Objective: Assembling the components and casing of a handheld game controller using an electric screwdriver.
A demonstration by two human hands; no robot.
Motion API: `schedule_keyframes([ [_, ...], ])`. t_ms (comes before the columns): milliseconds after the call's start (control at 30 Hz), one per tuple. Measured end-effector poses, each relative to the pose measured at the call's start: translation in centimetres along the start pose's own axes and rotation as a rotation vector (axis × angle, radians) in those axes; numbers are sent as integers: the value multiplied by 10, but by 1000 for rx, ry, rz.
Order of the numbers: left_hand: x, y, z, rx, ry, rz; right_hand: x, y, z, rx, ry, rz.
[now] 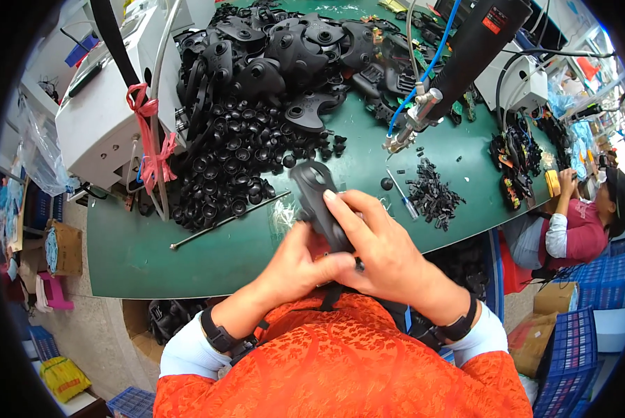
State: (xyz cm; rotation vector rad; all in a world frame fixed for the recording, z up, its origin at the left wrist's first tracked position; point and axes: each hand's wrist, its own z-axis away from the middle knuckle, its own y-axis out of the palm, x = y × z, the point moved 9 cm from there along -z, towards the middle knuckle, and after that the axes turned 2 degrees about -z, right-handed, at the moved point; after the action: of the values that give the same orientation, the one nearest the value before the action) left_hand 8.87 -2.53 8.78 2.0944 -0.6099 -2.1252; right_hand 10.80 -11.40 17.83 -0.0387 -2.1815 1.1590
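Note:
In front of my body, over the green table's near edge, I hold a black game controller shell [321, 202] between both hands. My left hand [289, 263] grips its lower left side, thumb pointing inward. My right hand [389, 254] closes on the other side, its fingers lying along the shell. The underside and what my fingertips touch there are hidden. Just left of the shell lies a heap of black thumbstick caps [232, 150]. On the right are a pile of small black parts [434, 195] and a thin pen-like tool [404, 198].
Controller shells [295, 52] are heaped at the back of the green table [145, 261]. A black powered screwdriver [476, 52] hangs at the upper right. A thin metal rod [229, 221] lies left. A grey machine [110, 111] stands far left. Another person [584, 223] sits at the right.

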Motion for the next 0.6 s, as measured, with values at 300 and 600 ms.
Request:
schedule_keyframes([
  [300,-31,-24,-9,370,-227,51,-25,-21,-20,163,-63,21],
  [600,-13,-62,17,36,-44,-722,-76,-41,24,-97,306,-85],
])
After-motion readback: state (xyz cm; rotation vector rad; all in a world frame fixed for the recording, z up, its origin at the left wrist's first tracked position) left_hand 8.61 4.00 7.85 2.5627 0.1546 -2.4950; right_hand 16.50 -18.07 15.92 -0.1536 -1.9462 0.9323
